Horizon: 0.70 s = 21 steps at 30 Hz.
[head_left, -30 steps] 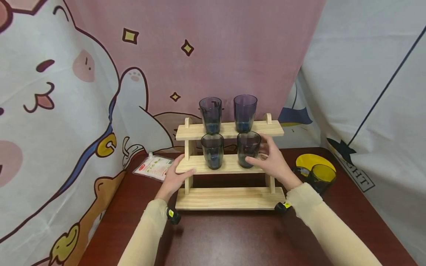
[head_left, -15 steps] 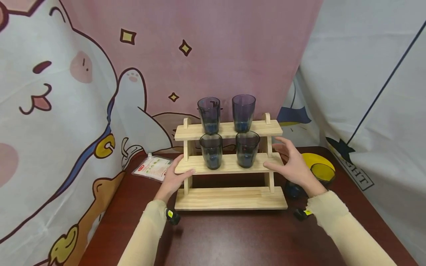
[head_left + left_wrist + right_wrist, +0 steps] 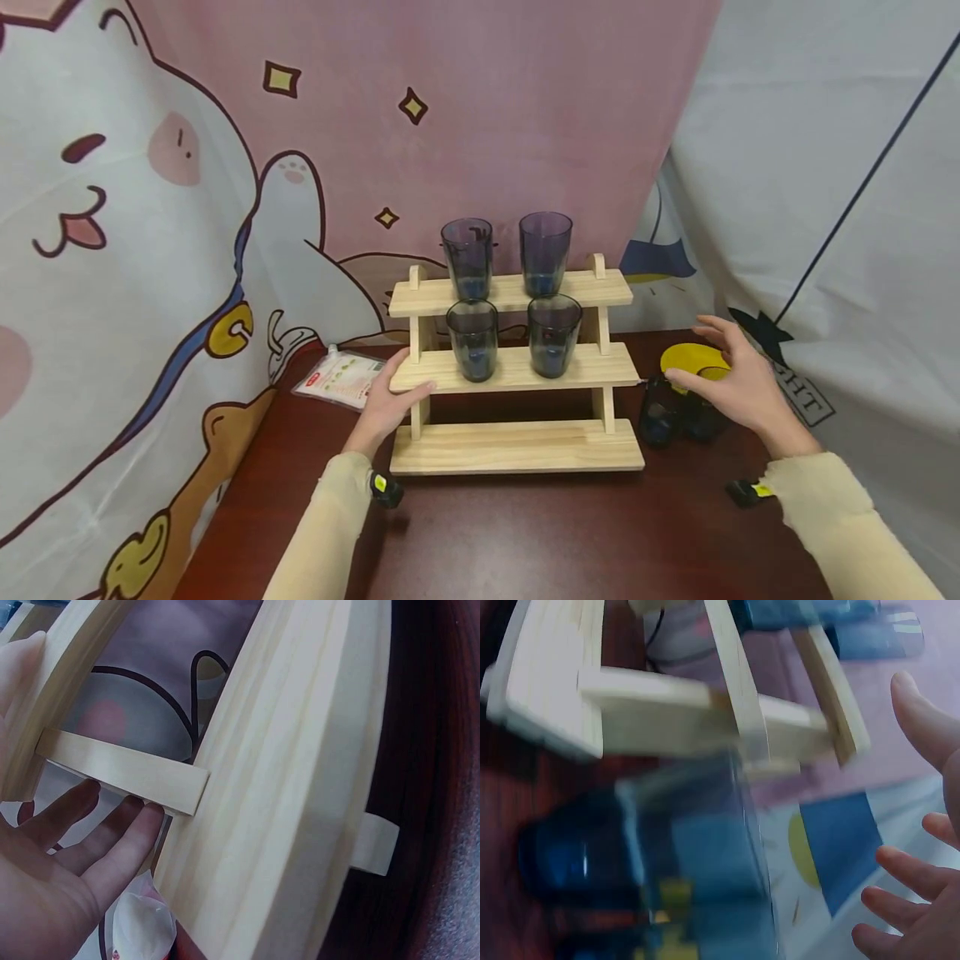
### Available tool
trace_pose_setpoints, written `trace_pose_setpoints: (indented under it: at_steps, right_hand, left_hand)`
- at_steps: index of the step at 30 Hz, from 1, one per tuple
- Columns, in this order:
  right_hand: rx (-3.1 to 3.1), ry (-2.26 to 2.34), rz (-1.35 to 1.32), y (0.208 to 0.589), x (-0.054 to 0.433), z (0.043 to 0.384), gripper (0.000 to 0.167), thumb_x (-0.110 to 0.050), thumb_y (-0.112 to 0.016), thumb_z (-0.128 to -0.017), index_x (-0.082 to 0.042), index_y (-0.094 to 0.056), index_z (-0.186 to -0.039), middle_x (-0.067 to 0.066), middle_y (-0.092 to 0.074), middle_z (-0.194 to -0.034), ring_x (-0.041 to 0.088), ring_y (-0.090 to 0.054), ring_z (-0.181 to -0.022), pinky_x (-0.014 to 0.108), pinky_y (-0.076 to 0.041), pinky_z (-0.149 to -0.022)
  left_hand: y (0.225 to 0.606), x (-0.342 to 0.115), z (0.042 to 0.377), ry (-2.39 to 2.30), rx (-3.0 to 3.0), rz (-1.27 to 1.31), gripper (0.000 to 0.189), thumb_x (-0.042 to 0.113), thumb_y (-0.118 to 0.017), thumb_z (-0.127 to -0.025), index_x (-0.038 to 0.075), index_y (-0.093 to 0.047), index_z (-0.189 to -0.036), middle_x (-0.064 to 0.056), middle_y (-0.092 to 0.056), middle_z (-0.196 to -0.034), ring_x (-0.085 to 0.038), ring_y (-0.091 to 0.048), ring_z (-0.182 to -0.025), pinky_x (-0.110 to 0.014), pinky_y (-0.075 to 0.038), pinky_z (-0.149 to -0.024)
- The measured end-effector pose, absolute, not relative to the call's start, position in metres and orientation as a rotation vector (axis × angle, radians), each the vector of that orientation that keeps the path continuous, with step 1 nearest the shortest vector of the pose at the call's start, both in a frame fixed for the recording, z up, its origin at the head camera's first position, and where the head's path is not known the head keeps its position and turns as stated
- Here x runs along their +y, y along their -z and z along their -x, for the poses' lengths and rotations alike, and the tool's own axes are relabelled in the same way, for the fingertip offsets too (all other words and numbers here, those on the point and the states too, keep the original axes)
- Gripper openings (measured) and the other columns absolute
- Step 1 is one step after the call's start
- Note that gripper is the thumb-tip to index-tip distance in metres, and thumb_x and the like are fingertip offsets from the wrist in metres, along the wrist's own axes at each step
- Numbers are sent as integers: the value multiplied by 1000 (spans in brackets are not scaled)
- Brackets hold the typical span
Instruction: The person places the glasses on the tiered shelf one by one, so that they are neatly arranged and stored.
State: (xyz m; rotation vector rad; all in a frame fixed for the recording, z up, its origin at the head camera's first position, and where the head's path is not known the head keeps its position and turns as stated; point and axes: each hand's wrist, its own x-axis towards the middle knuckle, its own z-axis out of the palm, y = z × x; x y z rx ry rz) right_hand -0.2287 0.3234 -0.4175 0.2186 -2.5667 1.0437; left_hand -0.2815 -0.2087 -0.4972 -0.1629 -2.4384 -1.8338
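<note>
- Cloth backdrop [image 3: 540, 108]: softly creased fabric in pink and white, printed with a large white cartoon cat, a round yellow bell on a blue collar and small four-pointed stars.
- Table [image 3: 517, 542]: a smooth, dark red-brown top with a soft sheen.
- Wooden rack [image 3: 517, 450]: pale, fine-grained wood, standing on the table in front of the backdrop. Three flat planks rise like steps on slim uprights; the top and middle planks carry two glasses each.
- Right hand [image 3: 750, 396]: holding nothing, thumb and fingers spread apart, close to the glasses on the table but clear of them.
- Left hand [image 3: 385, 408]: grips the left end of the middle plank, thumb on the plank, fingertips against the upright.
- Rack glasses: smoky, see-through tumblers, wider at the rim than the base, all upright. Two stand above [image 3: 469, 262] [image 3: 545, 254], two below [image 3: 474, 342] [image 3: 553, 337]; their bases look bluish.
- Table glasses [image 3: 660, 421]: two similar dark tumblers, side by side at the rack's right; their contents are hard to tell.
- Plastic pouch [image 3: 341, 379]: flat, shiny, printed and spouted, lying behind the left hand.
- Yellow disc [image 3: 678, 357]: round, behind the table glasses.
</note>
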Motion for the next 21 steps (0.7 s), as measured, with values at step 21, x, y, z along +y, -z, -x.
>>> trace_pose_setpoints:
  at_steps: [21]
  right_hand:
    - [-2809, -1080, -105, 470, 397, 223, 107, -40, -83, -92, -2, -16, -166, 42, -38, -154, 62, -42, -133, 65, -47, -92]
  left_hand:
    - [495, -208, 279, 1789, -2476, 132, 89, 42, -87, -88, 28, -40, -162, -5, -41, -164, -30, -34, -153, -56, -28, -124]
